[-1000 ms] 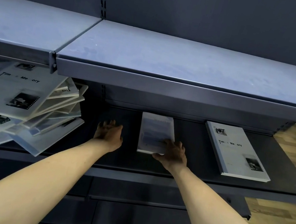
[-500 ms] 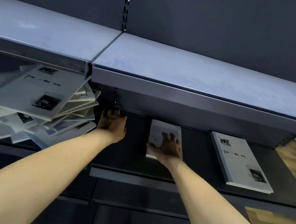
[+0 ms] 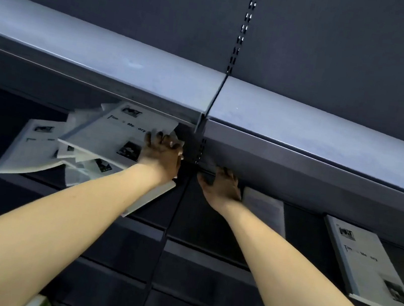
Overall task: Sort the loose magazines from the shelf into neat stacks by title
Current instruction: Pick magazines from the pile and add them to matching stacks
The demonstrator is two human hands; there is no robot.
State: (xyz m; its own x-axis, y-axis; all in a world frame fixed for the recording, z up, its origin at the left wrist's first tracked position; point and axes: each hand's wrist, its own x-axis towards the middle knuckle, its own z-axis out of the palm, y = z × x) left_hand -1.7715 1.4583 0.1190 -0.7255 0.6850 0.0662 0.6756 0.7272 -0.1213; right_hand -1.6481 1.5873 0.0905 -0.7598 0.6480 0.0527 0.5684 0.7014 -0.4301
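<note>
1. Two bare arms reach forward into a dark shelving unit, under the grey upper shelf (image 3: pixel 319 123).
2. We see our left hand (image 3: pixel 162 155) resting on the right end of the top magazine (image 3: pixel 116 136), its fingers curled over that edge; whether the thumb is tucked underneath we cannot tell.
3. That top magazine is pale, with a title in dark letters and a small dark photo near the hand. It lies tilted across a loose pile of magazines (image 3: pixel 45 151) that fans out in several directions on the left part of the lower shelf (image 3: pixel 200 221).
4. One sheet of the pile sticks out below our left wrist, past the shelf's front edge.
5. Our right hand (image 3: pixel 222 185) is spread wide with fingers apart, holding nothing, in the shadow just right of the slotted upright (image 3: pixel 243 27) where the two shelf sections meet. Whether it touches the shelf we cannot tell.
6. Just beside that hand, to the right, a single magazine (image 3: pixel 266 210) lies flat on the lower shelf, partly behind our right forearm.
7. Further right, apart from it, another magazine (image 3: pixel 369 261) with the same title as the top one lies flat, its near corner close to the shelf's front edge.
</note>
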